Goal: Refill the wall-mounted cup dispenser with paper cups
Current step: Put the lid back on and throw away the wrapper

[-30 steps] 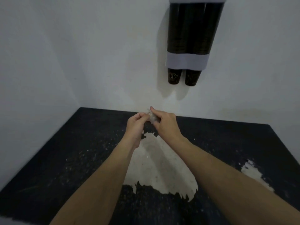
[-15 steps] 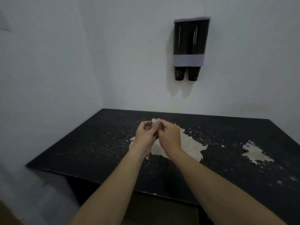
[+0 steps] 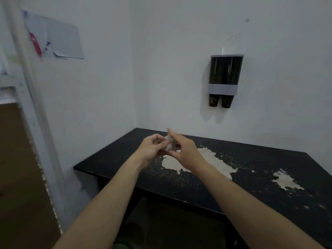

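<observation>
The cup dispenser [image 3: 224, 76] hangs on the white back wall, upper right. It has two dark tubes, a grey lid and a pale band, and stacks of dark paper cups fill both. Two cup bottoms [image 3: 221, 101] stick out below the band. Over the table's left part, my left hand [image 3: 152, 146] and my right hand [image 3: 183, 150] meet and pinch a small crumpled clear wrapper [image 3: 168, 143] between their fingertips. Both hands are well below and left of the dispenser.
A black table [image 3: 260, 194] with worn pale patches fills the corner; its front edge runs diagonally from left to lower right. A white side wall with a poster [image 3: 53, 38] is at left, with a door frame [image 3: 32, 87] beside it.
The view has pulled back and swung left, so the dispenser now sits farther away at the right. My hands stay together on the wrapper, held lower relative to the dispenser.
</observation>
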Demonstrator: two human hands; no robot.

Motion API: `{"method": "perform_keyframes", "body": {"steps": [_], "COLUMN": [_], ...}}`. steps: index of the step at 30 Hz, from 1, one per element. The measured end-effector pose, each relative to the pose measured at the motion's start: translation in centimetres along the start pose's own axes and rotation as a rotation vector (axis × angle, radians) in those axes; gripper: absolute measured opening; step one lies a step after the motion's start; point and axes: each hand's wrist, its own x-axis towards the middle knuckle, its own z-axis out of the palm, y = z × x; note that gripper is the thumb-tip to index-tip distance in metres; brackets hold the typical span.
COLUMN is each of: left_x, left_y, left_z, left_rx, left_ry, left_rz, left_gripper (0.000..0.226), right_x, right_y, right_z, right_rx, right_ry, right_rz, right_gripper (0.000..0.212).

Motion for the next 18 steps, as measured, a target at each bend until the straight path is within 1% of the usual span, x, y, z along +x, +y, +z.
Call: {"method": "perform_keyframes", "body": {"steps": [2, 3, 5, 7, 8, 11, 13, 15, 18], "left_x": [-0.8, -2.1, -3.1, -4.7, -5.4, -7.7, -9.1, -10.2, -11.9], "left_y": [0.0, 0.0, -0.6, -1.5, -2.0, -3.8, -5.1, -6.3, -8.8], "left_z": [-0.4, -1.7, -2.1, -3.9, -4.6, -7.3, -9.0, -10.8, -14.3], "left_rx": [0.010, 0.011, -0.016, -0.078, -0.130, -0.247, -0.306, -0.385, -0.404], "left_ry": [0.016, 0.067, 0.102, 0.180, 0.195, 0.224, 0.275, 0.358, 0.495], "left_rz": [0.011, 0.029, 0.053, 0.070, 0.075, 0.076, 0.076, 0.072, 0.033], "left_gripper": [0.026, 0.023, 0.009, 0.005, 0.004, 0.023, 0.029, 0.028, 0.022], "right_x": [-0.3, -0.3, -0.5, -0.2, -0.2, -0.3, -0.2, -0.5, -1.6], "right_y": [-0.7, -1.8, -2.4, -3.7, -4.0, -5.3, -5.9, -6.4, -6.7], "right_z": [1.4, 3.1, 4.5, 7.0, 7.9, 11.3, 13.9, 16.4, 21.1], "right_rx": [-0.018, -0.008, -0.016, 0.004, 0.010, 0.088, 0.138, 0.173, 0.220], "right_ry": [0.076, 0.087, 0.109, 0.118, 0.120, 0.097, 0.063, 0.006, -0.092], "right_rz": [-0.067, -0.096, -0.066, -0.064, -0.066, -0.028, 0.000, 0.033, 0.099], "right_gripper": [0.062, 0.058, 0.053, 0.050, 0.047, 0.039, 0.038, 0.037, 0.036]}}
